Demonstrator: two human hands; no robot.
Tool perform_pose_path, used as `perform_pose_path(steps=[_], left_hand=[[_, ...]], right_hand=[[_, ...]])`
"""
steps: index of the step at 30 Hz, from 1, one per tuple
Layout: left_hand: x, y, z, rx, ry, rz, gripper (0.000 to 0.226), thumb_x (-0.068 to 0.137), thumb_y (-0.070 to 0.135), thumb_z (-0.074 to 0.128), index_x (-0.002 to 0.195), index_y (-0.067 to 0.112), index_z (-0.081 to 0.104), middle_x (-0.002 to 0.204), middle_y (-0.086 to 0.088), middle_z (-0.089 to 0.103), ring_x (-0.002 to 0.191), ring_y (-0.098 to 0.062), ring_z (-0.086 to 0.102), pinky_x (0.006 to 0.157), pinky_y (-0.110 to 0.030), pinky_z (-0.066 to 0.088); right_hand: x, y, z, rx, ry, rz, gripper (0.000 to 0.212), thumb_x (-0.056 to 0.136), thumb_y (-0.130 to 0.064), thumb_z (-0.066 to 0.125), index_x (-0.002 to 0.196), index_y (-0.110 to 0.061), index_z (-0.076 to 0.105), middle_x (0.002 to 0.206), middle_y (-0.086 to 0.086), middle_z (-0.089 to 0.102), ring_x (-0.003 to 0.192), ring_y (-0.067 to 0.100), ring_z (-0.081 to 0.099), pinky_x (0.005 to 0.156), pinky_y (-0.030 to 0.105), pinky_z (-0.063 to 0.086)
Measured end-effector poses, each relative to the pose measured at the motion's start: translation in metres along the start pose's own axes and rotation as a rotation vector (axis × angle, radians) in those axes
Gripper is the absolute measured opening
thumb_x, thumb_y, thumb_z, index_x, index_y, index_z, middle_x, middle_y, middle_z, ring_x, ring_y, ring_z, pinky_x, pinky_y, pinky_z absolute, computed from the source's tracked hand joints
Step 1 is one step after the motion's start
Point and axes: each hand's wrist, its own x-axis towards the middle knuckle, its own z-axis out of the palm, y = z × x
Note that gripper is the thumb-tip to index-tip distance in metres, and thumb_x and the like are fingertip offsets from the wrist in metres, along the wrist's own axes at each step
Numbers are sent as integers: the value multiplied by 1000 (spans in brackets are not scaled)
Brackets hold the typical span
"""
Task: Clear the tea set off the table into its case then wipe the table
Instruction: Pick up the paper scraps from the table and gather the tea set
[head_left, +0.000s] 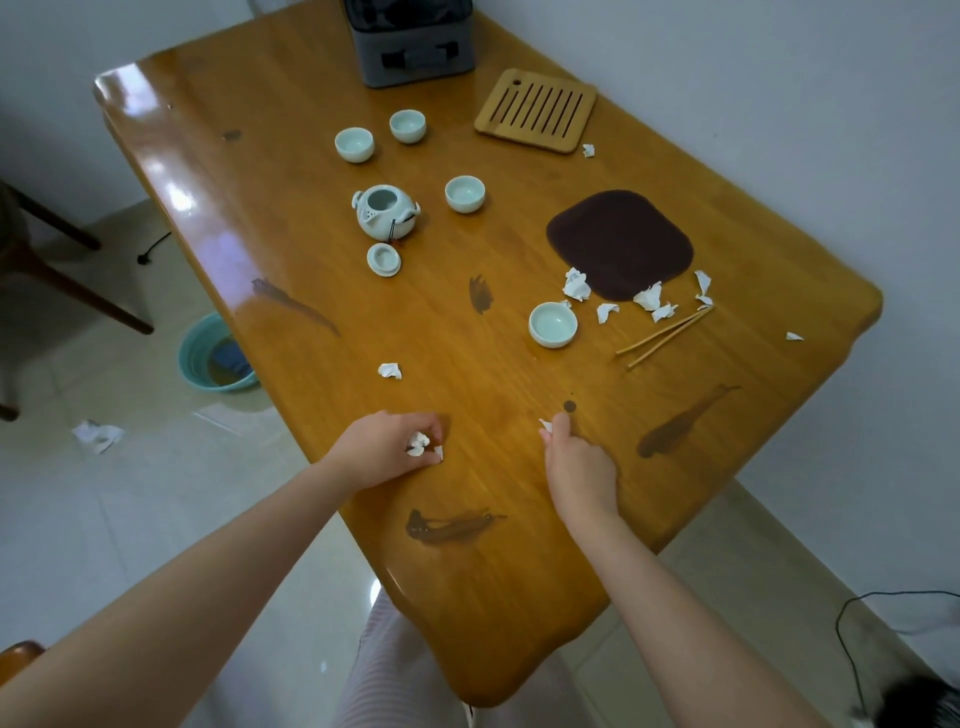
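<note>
On the wooden table (311, 218) stand a pale green teapot (383, 211) with its lid (384, 259) beside it and several matching cups, one near me (552, 325). A bamboo tray (536, 110), a dark brown cloth (621, 243) and bamboo tongs (665, 335) lie to the right. The grey case (413, 44) stands open at the far edge. White paper scraps (576, 284) are scattered about. My left hand (387, 447) grips crumpled scraps (418, 444) near the table's front. My right hand (574, 460) pinches one small scrap (545, 426).
Dark stains mark the tabletop, such as one (452, 525) near the front edge. A teal basin (215, 353) and a crumpled paper (97, 435) lie on the floor at left, by a chair leg (78, 291). A black cable (852, 644) runs at lower right.
</note>
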Motion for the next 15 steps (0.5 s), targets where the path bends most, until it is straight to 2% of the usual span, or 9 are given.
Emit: perform_pose_path(steps=[4,7,9,12,15], left_hand=[[8,5,1,10,30,-3,12,93,42,58,96,30,60,64,15,50,60,-3,48,52,-18,32],[9,9,1,47,11,23,12,95,38,54,99,28,58,71,10,56,65,-7,51,52,-19,34],[7,12,0,-9,12,9,12,95,40,53,99,30,54,73,8,57,67,-10,54,52,-20,34],[9,26,1,-79,15,-20,24,91,52,56,104,33,49,67,7,53,61,-7,50,52,-21,35],[19,49,5,60,-6,-1,39,89,58,53,120,35,46,73,5,55,69,-11,54,58,-26,44]], right_hand=[[0,0,0,-6,-4,-7,30,105,-35,25,119,-15,42,73,-3,57,58,13,52,53,26,45],[0,0,1,-7,1,-7,30,105,-36,25,119,-15,42,71,-3,54,57,12,52,50,23,41],[0,0,1,-9,0,-6,30,105,-36,25,119,-16,42,70,-5,53,56,11,52,49,22,40],[0,0,1,-11,-4,-1,30,105,-36,25,119,-16,41,70,-5,54,57,11,53,52,23,45],[0,-1,0,-15,-5,3,29,105,-35,26,119,-16,41,72,-5,54,57,10,52,51,22,43]])
